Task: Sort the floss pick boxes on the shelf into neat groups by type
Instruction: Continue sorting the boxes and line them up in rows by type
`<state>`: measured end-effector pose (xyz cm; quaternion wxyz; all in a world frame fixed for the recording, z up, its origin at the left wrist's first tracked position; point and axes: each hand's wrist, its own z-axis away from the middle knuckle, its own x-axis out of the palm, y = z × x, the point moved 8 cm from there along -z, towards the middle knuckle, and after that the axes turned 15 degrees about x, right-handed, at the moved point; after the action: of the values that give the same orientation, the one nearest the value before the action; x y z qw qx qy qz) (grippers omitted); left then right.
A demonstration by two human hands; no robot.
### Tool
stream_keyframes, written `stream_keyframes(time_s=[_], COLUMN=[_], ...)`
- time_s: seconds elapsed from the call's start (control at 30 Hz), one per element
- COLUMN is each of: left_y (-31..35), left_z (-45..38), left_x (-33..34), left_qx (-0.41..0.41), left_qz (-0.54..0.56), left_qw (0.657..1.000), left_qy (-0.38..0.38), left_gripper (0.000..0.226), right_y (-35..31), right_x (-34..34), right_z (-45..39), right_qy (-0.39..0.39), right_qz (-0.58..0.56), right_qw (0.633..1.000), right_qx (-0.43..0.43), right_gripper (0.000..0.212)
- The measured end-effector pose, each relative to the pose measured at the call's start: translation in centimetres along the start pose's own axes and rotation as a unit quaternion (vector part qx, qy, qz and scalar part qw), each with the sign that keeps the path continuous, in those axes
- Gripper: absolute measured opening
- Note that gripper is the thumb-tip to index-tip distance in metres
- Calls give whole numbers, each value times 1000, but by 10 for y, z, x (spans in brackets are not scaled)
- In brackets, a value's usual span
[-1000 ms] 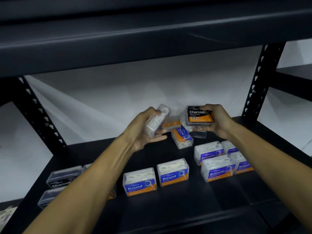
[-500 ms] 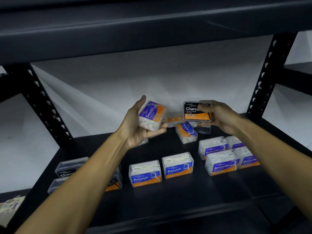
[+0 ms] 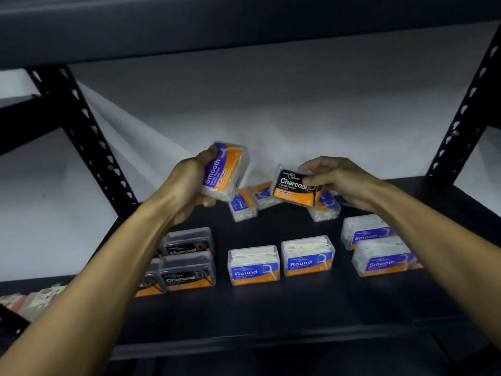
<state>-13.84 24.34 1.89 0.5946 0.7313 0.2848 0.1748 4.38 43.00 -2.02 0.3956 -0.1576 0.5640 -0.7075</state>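
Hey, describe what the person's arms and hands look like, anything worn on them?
Both forearms are bare up to the frame edge, with no sleeves in view. The left hand and right hand wear no gloves, and no watch, bracelet or ring shows on wrists or fingers.

Both hands raised (left hand [image 3: 189,183], right hand [image 3: 344,183]), fingers clamped.

Dark metal racking against a pale backdrop.

A white sheet [image 3: 284,104] hangs across the back, with a sharp crease running down from its upper left. Two black uprights frame it, both punched with rows of slots: the left post [image 3: 81,137] leans in from the top left, the right post [image 3: 466,104] from the top right. Overhead sits a broad dark beam [image 3: 244,25]. Down at the bottom left, some blurry flat packets [image 3: 32,299], too soft to read.
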Motion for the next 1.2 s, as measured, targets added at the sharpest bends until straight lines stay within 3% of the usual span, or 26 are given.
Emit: stream_keyframes(time_s=[0.53,0.73,1.2], left_y=[-1,-17,-28], left_z=[48,65,74], left_x=[-146,-196,-224], left_qx=[10,4,21], left_qz=[-12,-12,-53], left_qw=[989,972,958], left_qy=[147,233,282], left_gripper=[25,24,20], right_y=[-55,-57,-50], right_x=[221,297,334], right_z=[-67,-77,-87], right_qy=[-59,-117,-139], right_qz=[213,257,298], right_qw=[974,958,944], right_qx=[-51,-44,-15], right_gripper=[43,35,38])
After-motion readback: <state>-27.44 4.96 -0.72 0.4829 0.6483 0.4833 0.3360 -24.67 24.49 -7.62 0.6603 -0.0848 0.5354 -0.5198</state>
